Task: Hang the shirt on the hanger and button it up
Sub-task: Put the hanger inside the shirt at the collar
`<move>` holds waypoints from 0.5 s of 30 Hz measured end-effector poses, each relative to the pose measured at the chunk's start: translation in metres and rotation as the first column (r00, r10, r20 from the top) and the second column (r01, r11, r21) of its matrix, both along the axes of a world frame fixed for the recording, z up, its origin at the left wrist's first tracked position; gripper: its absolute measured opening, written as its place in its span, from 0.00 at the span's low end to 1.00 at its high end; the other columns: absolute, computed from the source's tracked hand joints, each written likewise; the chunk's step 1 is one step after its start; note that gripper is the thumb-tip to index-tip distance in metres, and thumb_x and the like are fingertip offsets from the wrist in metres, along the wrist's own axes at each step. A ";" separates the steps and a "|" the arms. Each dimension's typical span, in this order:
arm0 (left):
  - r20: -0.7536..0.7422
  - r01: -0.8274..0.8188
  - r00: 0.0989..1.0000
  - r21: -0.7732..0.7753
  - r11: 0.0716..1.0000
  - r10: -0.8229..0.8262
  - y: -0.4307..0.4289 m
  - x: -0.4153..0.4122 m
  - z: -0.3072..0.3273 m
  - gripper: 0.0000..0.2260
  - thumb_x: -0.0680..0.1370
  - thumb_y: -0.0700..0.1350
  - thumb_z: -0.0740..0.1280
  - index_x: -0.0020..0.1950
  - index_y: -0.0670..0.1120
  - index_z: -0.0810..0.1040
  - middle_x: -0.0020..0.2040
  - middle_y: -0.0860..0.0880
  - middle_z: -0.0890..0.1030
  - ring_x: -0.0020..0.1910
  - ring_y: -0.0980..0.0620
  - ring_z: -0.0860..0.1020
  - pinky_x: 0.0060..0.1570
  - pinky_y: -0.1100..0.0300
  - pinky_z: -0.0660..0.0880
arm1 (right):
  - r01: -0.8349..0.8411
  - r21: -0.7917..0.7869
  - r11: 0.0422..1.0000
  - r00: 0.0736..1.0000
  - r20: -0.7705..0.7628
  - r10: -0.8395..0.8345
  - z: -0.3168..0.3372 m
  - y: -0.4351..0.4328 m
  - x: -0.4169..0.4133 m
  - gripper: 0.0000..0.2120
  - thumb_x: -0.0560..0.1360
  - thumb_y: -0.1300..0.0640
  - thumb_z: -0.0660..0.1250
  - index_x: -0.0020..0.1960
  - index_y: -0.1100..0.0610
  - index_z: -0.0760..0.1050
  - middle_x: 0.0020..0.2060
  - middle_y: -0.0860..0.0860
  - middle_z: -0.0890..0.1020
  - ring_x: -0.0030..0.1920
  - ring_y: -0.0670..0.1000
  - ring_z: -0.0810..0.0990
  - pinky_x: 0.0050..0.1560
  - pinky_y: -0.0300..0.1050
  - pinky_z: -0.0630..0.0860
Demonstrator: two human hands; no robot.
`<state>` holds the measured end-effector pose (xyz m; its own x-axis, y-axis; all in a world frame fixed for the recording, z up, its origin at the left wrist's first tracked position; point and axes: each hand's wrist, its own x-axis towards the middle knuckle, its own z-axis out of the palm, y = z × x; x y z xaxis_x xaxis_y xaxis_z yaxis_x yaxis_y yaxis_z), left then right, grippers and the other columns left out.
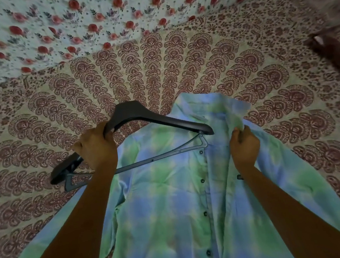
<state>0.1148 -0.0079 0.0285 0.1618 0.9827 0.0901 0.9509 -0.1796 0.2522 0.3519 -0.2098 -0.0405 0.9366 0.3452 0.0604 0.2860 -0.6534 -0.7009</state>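
Observation:
A blue-and-green tie-dye shirt (172, 202) lies open on the bed, collar away from me, dark buttons running down its front edge. My left hand (96, 148) grips a black hanger (142, 117) by its left arm and holds it above the shirt's left shoulder. The hanger's right end sits over the collar area, its thin lower bar (157, 157) across the shirt. My right hand (243, 148) pinches the shirt's right front edge near the collar and lifts it.
A cream bedspread with a maroon paisley pattern (178, 60) covers the bed. A pale floral sheet with red roses (70, 23) lies at the far side. A dark brown object (333, 50) sits at the right edge.

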 end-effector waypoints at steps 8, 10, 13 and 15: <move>0.058 0.120 0.992 -0.111 0.987 -0.114 -0.041 0.093 -0.015 0.13 0.78 0.45 0.61 0.62 0.49 0.75 0.53 0.39 0.78 0.56 0.38 0.72 0.60 0.47 0.61 | -0.230 0.079 0.970 0.973 0.011 0.230 0.020 -0.003 -0.003 0.18 0.76 0.54 0.56 0.56 0.63 0.78 0.27 0.55 0.77 0.27 0.50 0.72 0.32 0.42 0.62; 0.066 0.161 0.986 -0.137 0.977 -0.153 -0.050 0.117 -0.018 0.14 0.78 0.45 0.61 0.63 0.51 0.74 0.54 0.40 0.78 0.58 0.40 0.71 0.61 0.48 0.60 | -0.284 0.093 0.954 0.958 -0.019 0.287 0.021 -0.001 -0.003 0.19 0.75 0.53 0.55 0.59 0.60 0.77 0.27 0.51 0.74 0.29 0.46 0.69 0.32 0.41 0.62; 0.071 0.213 0.976 -0.153 0.965 -0.205 -0.060 0.143 -0.026 0.12 0.78 0.46 0.61 0.62 0.51 0.75 0.52 0.41 0.78 0.57 0.41 0.71 0.61 0.48 0.59 | -0.367 0.114 0.923 0.927 -0.040 0.374 0.020 -0.002 -0.001 0.21 0.75 0.53 0.55 0.63 0.59 0.74 0.30 0.55 0.76 0.32 0.48 0.70 0.36 0.41 0.65; 0.080 0.252 0.967 -0.167 0.953 -0.242 -0.064 0.158 -0.032 0.12 0.79 0.46 0.61 0.61 0.51 0.75 0.51 0.42 0.79 0.56 0.41 0.72 0.59 0.48 0.60 | -0.411 0.112 0.905 0.906 -0.056 0.419 0.016 -0.003 0.005 0.21 0.75 0.52 0.54 0.64 0.57 0.73 0.32 0.55 0.77 0.32 0.49 0.71 0.38 0.41 0.67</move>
<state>0.2727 -0.0720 -0.0039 0.4012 0.9139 -0.0626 0.8650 -0.3554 0.3543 0.3567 -0.2129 -0.0247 0.7127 0.6999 0.0466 0.4597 -0.4158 -0.7847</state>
